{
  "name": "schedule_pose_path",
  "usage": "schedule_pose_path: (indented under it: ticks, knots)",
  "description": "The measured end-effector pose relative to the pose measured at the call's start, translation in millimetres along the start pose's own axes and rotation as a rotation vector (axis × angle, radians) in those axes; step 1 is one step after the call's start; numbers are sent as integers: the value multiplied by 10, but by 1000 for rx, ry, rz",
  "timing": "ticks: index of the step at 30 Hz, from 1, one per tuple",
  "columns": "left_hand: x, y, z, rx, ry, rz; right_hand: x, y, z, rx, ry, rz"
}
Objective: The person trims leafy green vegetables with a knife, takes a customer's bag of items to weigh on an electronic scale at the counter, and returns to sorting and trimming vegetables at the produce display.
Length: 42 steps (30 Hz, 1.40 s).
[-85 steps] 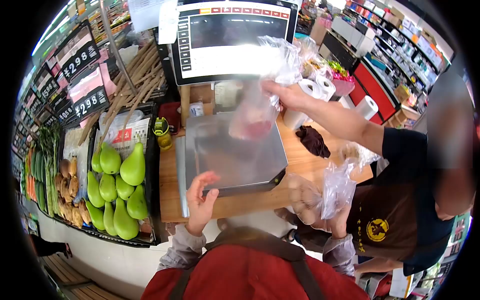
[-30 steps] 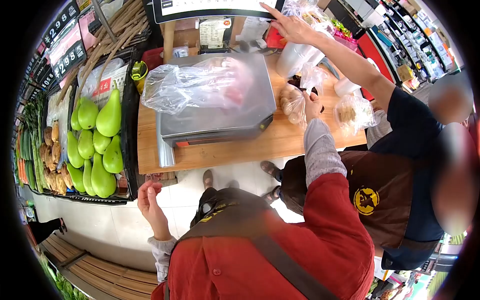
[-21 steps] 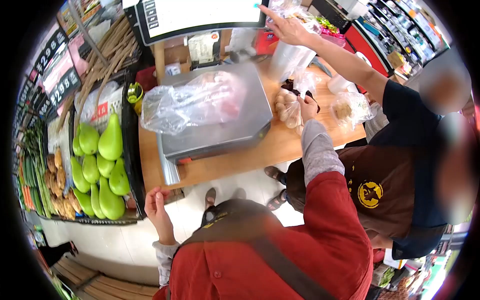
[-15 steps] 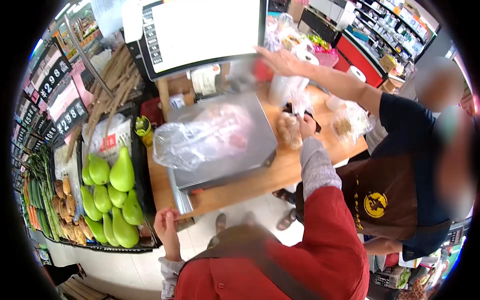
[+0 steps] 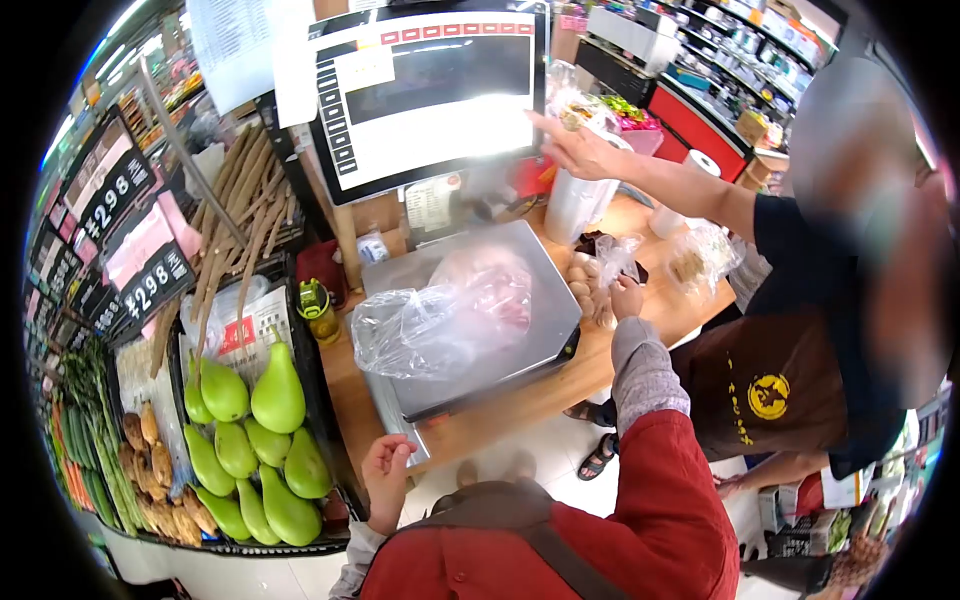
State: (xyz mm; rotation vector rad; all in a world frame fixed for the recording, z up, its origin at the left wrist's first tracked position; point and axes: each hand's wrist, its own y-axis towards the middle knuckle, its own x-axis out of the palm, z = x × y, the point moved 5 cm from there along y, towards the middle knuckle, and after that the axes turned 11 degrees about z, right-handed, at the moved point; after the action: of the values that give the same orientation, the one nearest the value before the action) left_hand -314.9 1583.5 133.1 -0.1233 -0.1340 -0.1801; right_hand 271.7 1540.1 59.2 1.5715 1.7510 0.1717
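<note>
My right hand [image 5: 626,297] is closed on the gathered top of a clear plastic bag [image 5: 590,283] of round brownish items, which rests on the wooden counter [image 5: 480,425]. Near the counter's front left corner hangs my left hand [image 5: 388,470], its fingers loosely curled and apart, holding nothing. A clear bag with pinkish contents [image 5: 490,300] lies on the metal scale plate [image 5: 545,330]. Behind the scale a lit screen [image 5: 430,90] shows a menu. A co-worker's hand [image 5: 580,150] reaches to the screen's right edge with one finger out.
A crate of green gourds [image 5: 280,400] stands left of the counter. Bag rolls [image 5: 575,205] and another filled bag [image 5: 700,258] are at the right. The co-worker in a brown apron [image 5: 765,385] stands close on the right. A green-lidded bottle [image 5: 318,312] is beside the scale.
The co-worker's hand went from holding the pinkish bag above the scale to the screen; the bag now lies on the plate. My right hand brought its bag onto the counter. The screen has switched display.
</note>
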Motion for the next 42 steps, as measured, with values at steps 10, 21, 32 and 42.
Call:
schedule_pose_path:
  ticks: [10, 21, 32, 42]
  knots:
    - [848, -170, -358, -183, 43, -592, -1387, -1725, -554, 362, -34, -259]
    - [2076, -1319, -720, -207, 212, -1313, -3635, -4469, -35, 997, 273, 91]
    - [2901, -4063, -1100, -320, 292, -1731, -5356, -5364, 61, 1051, 138, 227]
    - [3660, -5668, -1500, -337, 358, -2041, -6677, -5649, 347, 1192, 276, 646]
